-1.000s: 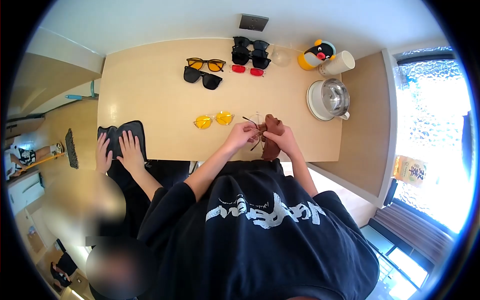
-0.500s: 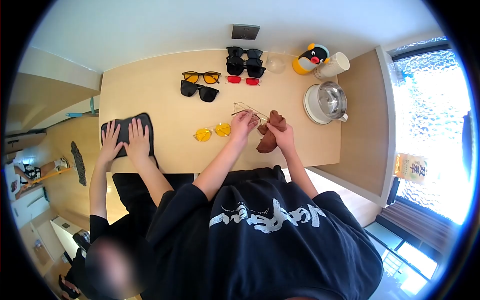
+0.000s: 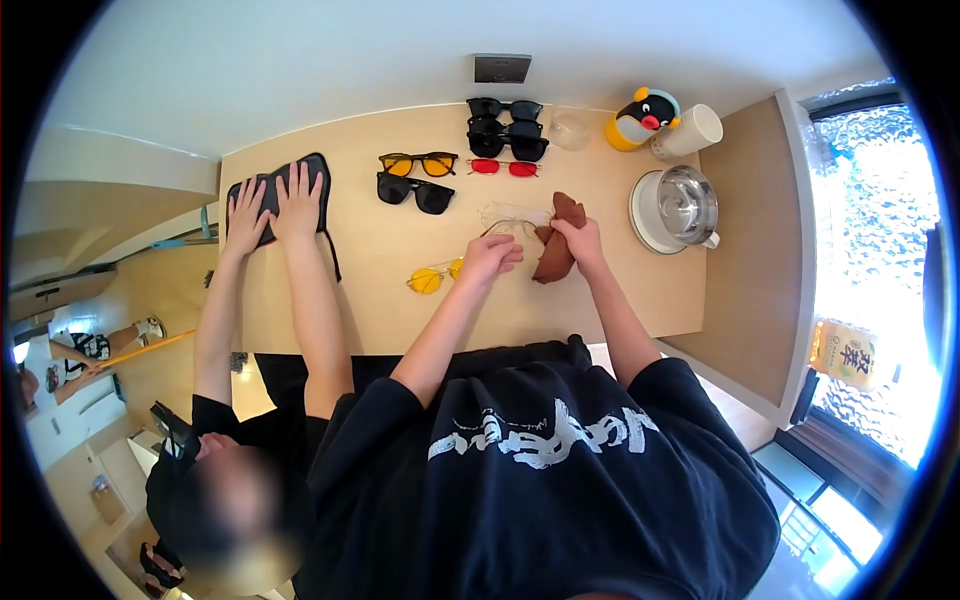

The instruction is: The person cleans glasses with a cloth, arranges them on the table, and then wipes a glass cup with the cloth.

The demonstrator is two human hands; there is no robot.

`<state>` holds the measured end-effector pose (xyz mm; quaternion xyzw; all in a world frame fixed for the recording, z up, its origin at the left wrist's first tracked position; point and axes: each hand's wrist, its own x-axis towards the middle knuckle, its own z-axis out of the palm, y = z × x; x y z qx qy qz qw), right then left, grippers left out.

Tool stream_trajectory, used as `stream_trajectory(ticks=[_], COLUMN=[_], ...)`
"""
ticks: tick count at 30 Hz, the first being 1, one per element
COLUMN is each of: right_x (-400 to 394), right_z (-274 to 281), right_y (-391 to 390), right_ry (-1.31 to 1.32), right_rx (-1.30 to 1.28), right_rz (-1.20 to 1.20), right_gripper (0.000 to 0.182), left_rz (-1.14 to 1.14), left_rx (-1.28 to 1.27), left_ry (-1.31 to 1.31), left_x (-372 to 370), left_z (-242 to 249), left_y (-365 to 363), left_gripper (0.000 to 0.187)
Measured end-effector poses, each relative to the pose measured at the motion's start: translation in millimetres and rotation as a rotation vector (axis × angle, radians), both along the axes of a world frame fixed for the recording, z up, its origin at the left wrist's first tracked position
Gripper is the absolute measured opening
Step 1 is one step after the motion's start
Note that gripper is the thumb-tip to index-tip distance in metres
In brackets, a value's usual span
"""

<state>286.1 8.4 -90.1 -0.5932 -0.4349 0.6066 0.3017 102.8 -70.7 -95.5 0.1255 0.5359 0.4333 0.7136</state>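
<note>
Thin-framed clear eyeglasses [image 3: 513,221] are between my two hands over the table. My left hand [image 3: 490,260] has its fingers curled at their near left side, closed on the frame, though the exact contact is partly hidden. A crumpled brown cloth [image 3: 560,245] is pinched in my right hand [image 3: 581,243], its edge touching or overlapping the right side of the eyeglasses. Yellow-lensed glasses [image 3: 427,280] lie left of my left hand, which partly covers them.
Dark sunglasses [image 3: 415,193], amber-lensed glasses [image 3: 417,164] and red-lensed glasses [image 3: 504,168] lie farther back, near more dark sunglasses [image 3: 506,107]. A penguin figure [image 3: 643,120], paper cups [image 3: 694,132] and a metal pot [image 3: 688,205] stand right. A co-worker's hands [image 3: 270,208] rest on a black case [image 3: 312,175].
My left hand has drawn slightly left and toward me along the eyeglasses. The cloth stays in my right hand. The co-worker's hands and the black case have moved farther back on the table.
</note>
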Motion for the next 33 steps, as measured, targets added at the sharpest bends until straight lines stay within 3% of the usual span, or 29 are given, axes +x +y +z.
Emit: stream_trajectory(ticks=[5, 7, 14, 16, 22, 26, 28, 33], right_x=[-8.4, -14.0, -36.4, -37.8, -5.7, 26.1, 38.3, 45.4], right_z=[-9.2, -12.1, -35.5, -32.0, -32.2, -38.1, -34.1, -21.2], right_y=[21.9, 29.0, 54.9, 55.4, 35.9, -10.6, -31.7, -50.6], right_ry=[0.006, 0.03, -0.014, -0.078, -0.242, -0.153, 0.044, 0.082], right_rx=[-0.027, 0.032, 0.182, 0.217, 0.246, 0.146, 0.123, 0.062], right_rz=[-0.031, -0.012, 0.056, 0.054, -0.001, -0.134, -0.127, -0.149], right_gripper=[0.023, 0.023, 0.024, 0.026, 0.031, 0.029, 0.025, 0.026], left_rz=[-0.234, -0.157, -0.113, -0.087, -0.084, -0.212, -0.24, -0.32], left_rx=[0.066, 0.215, 0.211, 0.411, 0.429, 0.466, 0.51, 0.503], left_ry=[0.344, 0.609, 0.966, 1.209, 1.391, 1.445, 1.521, 1.652], left_x=[-29.0, -42.6, -60.1, -61.7, -61.2, -62.3, -60.5, -62.1], left_z=[-10.1, -13.4, 23.3, 26.4, 34.1, 26.4, 21.0, 4.3], left_y=[-32.7, -52.2, -75.3, -75.3, -78.7, -81.2, -77.9, -70.8], left_gripper=[0.024, 0.021, 0.014, 0.012, 0.012, 0.02, 0.021, 0.02])
